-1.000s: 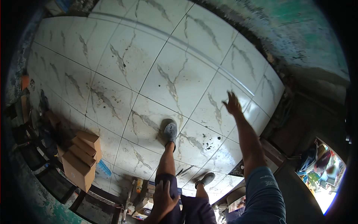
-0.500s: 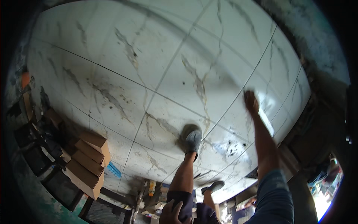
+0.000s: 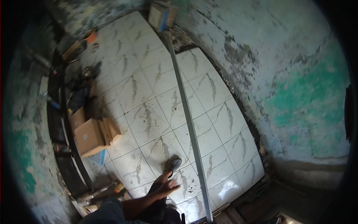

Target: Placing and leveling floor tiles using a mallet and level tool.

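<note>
A long, straight grey metal bar runs from the rubble by the far wall to the lower edge of the view, across the marble-patterned tiles. Whether its whole length rests on the floor, I cannot tell. My left hand is over my leg, left of the bar and apart from it, fingers spread and holding nothing. My shoe stands on the tiled floor just beyond that hand. My right hand is out of view.
Cardboard boxes sit at the left beside a dark frame along the wall. An orange container stands at the far left. More boxes are at the far end. A peeling green-white wall borders the right.
The view has swung toward the far end and the right wall. The bar, a blurred streak by my right hand before, now shows sharply. My right hand has left view; my left hand has lifted outward.
</note>
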Tool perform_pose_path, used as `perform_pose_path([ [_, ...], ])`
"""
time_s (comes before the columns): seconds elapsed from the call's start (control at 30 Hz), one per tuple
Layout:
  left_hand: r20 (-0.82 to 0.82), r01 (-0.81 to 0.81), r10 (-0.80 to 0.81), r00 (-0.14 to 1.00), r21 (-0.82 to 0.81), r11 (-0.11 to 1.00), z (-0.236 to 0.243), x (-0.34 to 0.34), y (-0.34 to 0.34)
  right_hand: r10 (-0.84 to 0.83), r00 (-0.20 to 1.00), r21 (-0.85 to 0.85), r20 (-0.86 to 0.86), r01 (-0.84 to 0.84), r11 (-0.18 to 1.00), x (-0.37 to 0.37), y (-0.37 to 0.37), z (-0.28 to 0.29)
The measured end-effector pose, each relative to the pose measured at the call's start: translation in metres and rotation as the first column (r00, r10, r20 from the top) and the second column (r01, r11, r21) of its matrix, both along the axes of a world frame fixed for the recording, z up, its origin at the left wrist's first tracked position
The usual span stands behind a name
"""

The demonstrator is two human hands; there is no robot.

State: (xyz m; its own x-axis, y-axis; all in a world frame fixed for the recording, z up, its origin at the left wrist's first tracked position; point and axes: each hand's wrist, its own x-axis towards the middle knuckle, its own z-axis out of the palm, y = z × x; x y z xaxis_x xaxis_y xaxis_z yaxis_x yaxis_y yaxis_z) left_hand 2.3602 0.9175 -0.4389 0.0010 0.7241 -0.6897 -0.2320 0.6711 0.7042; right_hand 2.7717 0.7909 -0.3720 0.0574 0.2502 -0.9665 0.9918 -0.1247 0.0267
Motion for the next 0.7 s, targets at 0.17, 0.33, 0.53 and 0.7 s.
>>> perform_pose_path([
  [0.17, 0.576, -0.445, 0.189, 0.796, 0.344, 0.827, 0.186, 0.026, 0.052, -0.276, 0.557, 0.312, -0.783, 0.736, 0.6, 0.041, -0.061, -0.015],
  [0.33, 0.292, -0.502, 0.437, 0.851, 0.699, 0.51, 0.293, 0.09, -0.072, 0.496, 0.777, 0.922, -0.386, 0.304, 0.242, -0.061, -0.033, 0.093],
  [0.53, -0.151, -0.381, 0.628, 0.763, 0.68, 0.627, 0.361, 0.121, -0.262, 0.454, 0.128, 0.418, -0.882, 0.659, 0.626, -0.182, -0.11, 0.202],
  [0.7, -0.419, -0.578, 0.842, 0.341, 0.613, 0.539, 0.417, 0.072, -0.397, 0.479, -0.081, 0.458, -0.874, 0.188, 0.869, -0.26, -0.151, 0.198],
])
